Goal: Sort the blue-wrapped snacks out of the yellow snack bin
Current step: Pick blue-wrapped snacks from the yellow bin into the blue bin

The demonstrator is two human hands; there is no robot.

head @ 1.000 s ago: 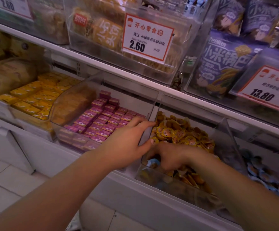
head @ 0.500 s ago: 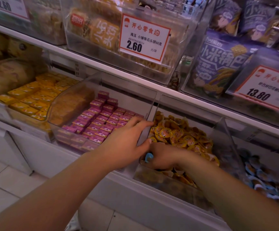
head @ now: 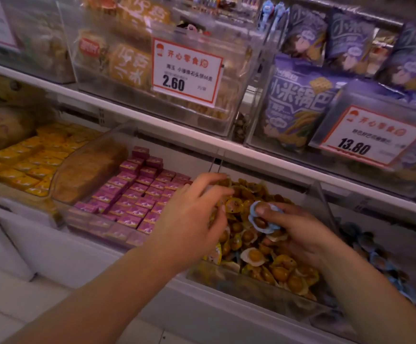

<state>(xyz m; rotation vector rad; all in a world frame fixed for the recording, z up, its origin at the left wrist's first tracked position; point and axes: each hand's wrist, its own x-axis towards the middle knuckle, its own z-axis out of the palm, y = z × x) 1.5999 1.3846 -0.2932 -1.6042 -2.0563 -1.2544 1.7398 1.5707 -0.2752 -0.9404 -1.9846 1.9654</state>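
Over the yellow snack bin [head: 251, 281], right hand [head: 298, 234] pinching blue-wrapped snacks [head: 264, 216], left hand [head: 192, 219] hovering, fingers loosely curled, holding nothing

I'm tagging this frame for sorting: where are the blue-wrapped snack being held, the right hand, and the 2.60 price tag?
blue-wrapped snack [head: 260, 223]: head view, lower lobe of the wrapper.
right hand [head: 298, 234]: head view, back of the hand.
2.60 price tag [head: 187, 70]: head view, middle of the card.
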